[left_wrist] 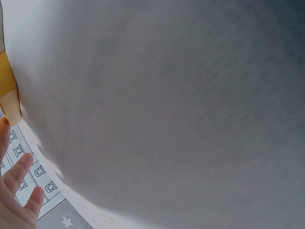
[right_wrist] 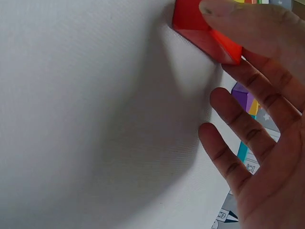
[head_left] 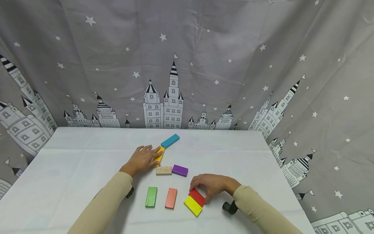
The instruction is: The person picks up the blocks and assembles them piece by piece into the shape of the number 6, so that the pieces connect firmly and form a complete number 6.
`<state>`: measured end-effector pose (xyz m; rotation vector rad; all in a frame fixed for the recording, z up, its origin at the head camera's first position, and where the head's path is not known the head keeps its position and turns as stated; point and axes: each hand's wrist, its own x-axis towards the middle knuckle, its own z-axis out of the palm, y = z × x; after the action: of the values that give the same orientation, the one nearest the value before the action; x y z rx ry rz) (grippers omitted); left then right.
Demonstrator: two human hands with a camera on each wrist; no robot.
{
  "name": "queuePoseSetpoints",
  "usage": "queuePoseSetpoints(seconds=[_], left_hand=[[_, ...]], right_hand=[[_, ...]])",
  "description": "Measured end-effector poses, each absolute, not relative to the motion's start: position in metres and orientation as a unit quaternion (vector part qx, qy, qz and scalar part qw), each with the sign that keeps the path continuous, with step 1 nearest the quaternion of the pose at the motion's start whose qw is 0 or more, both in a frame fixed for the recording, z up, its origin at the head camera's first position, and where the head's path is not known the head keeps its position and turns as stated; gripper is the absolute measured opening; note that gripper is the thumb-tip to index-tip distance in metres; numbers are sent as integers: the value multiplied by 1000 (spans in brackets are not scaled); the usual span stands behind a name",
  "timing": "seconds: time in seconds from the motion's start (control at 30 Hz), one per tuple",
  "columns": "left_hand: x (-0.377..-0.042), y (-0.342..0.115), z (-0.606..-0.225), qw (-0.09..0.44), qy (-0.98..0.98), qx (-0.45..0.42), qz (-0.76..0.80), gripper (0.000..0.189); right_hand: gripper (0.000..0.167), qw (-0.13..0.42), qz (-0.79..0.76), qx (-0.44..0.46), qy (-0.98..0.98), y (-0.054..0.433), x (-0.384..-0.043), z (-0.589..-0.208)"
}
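Observation:
My left hand (head_left: 142,160) is at an orange-yellow block (head_left: 159,156), with thumb and forefinger at it and the other fingers spread away. That block's upper end meets a blue block (head_left: 170,140). Close to its lower end lies a plain wooden block (head_left: 164,170), beside a purple block (head_left: 180,170). My right hand (head_left: 212,184) pinches a red block (head_left: 197,197) between thumb and fingers. A bright yellow block (head_left: 193,206) lies against the red one's side. In the right wrist view, my thumb presses the red block (right_wrist: 193,16) while the lower fingers stay off it.
A green block (head_left: 151,197) and a salmon-pink block (head_left: 170,198) lie apart at the front of the white-covered table (head_left: 87,149). Behind the table hangs a grey curtain (head_left: 117,48) printed with castles and stars.

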<state>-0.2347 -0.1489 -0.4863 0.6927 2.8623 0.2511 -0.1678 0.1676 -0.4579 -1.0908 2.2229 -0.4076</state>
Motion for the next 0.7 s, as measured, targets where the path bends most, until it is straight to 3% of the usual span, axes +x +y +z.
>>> queuePoseSetpoints(seconds=[0.7], left_hand=[[-234, -149, -486, 91, 965, 231, 83, 59]], right_hand=[[48, 263, -184, -373, 870, 174, -178, -463]])
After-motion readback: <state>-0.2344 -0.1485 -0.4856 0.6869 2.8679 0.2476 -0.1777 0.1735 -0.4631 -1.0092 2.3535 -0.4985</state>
